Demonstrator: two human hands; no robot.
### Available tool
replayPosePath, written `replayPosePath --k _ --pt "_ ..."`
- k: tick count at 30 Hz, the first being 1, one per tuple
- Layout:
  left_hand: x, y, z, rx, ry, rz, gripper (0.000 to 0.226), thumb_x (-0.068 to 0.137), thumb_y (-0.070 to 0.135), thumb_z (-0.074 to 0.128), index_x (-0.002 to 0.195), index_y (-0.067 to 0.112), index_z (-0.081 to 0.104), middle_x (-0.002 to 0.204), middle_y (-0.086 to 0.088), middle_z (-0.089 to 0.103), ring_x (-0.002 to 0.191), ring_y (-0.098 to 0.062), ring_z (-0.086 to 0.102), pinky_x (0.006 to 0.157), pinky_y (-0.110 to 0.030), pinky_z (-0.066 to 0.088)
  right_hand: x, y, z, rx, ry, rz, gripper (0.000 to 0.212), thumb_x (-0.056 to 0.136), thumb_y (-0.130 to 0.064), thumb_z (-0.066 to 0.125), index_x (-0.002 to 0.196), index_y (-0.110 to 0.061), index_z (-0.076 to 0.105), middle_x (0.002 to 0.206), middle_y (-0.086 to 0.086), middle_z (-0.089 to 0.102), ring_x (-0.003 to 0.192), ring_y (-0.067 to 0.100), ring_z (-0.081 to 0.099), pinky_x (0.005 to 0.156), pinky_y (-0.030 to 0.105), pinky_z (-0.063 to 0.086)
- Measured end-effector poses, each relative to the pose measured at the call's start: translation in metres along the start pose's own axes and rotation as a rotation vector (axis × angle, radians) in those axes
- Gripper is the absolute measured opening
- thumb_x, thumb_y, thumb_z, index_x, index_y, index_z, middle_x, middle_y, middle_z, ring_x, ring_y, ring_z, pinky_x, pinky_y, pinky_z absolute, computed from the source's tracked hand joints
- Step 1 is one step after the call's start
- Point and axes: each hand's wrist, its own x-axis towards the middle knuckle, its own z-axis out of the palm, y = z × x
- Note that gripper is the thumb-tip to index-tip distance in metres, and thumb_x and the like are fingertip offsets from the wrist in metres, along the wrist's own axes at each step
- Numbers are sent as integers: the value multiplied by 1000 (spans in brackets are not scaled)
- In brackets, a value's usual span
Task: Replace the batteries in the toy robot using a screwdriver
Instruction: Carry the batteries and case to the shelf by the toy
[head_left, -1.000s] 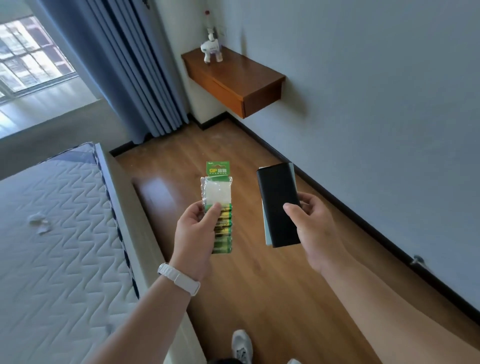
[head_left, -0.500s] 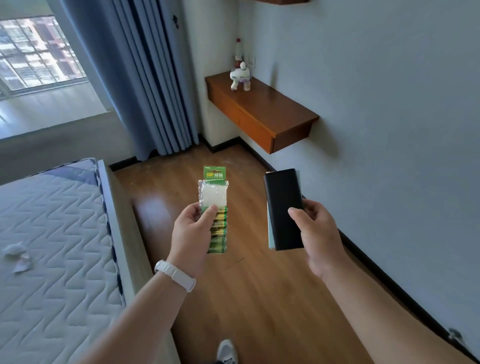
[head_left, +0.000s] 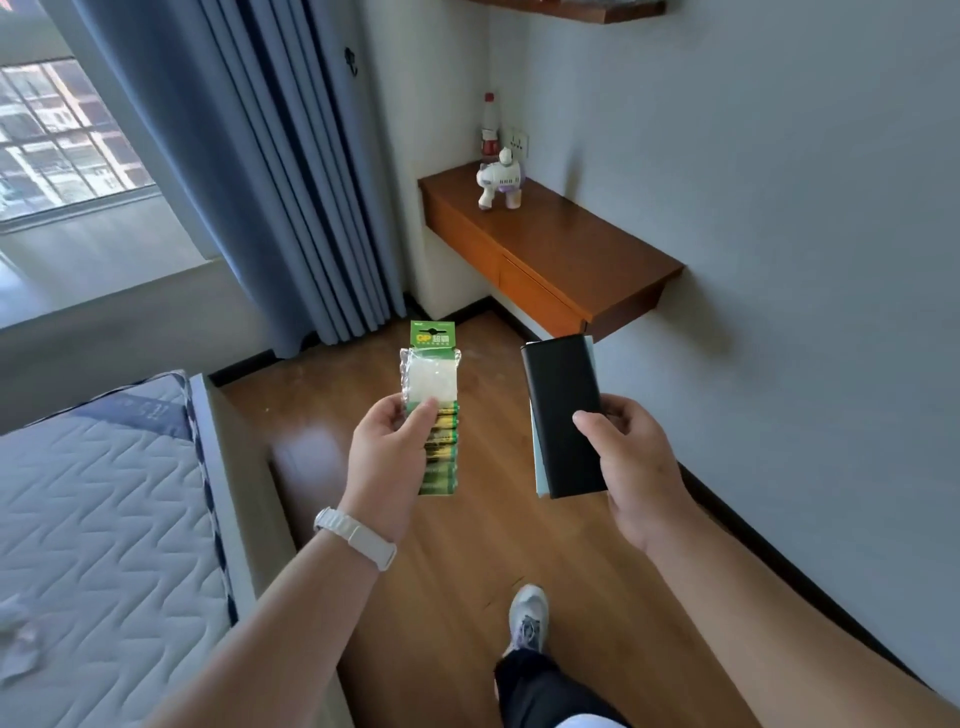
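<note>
Wooden floor (head_left: 467, 551) underfoot, toy robot (head_left: 498, 179) standing on the bench (head_left: 571, 249) ahead; left grip (head_left: 387, 462) pinches a battery pack (head_left: 431, 371), right grip (head_left: 636, 467) curls round a black case (head_left: 563, 415).

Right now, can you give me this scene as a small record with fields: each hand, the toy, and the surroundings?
Left hand: grips a battery pack, upper part looks empty
Right hand: grips a black case, a pale flat item behind it
Toy robot: stands on the wooden desk, untouched
Behind toy: red-capped bottle
Far left: mattress
Screwdriver: not in sight
</note>
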Motion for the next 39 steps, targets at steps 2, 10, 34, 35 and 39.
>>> replayPosePath --k 2,10,34,35,39 --pt "32 3 5 9 13 -9 12 97 21 65 105 12 66 71 3 71 62 -13 69 51 -30 55 37 1 16 11 -22 10 50 69 -44 69 115 -24 59 105 0 69 99 21 67 82 38 59" --pt "195 47 41 114 122 -17 13 95 25 67 102 14 67 83 -5 70 66 -17 69 62 -37 59 204 -26 66 52 -91 39 44 77 -38 68 117 -24 58 104 -2 70 98 16 67 90 42 57" --pt "510 91 178 164 -88 -51 16 96 29 66 109 21 61 89 -3 73 64 -15 71 53 -31 56 490 -82 85 5 190 72 34 84 -37 69 115 -27 57 107 -3 68 100 18 67 84 40 59" --pt "527 91 182 163 -110 -53 18 96 29 66 110 20 61 88 -2 73 64 -15 71 54 -32 57 502 -82 89 3 223 75 33 85 -36 69 114 -27 57 107 -2 68 100 18 67 84 40 59" --pt "599 97 197 181 -209 -101 17 96 29 65 110 20 61 87 -3 72 61 -13 71 50 -29 54 552 -89 114 -26 334 99 27 90 -33 67 114 -27 56 108 -2 67 99 18 66 82 37 60"
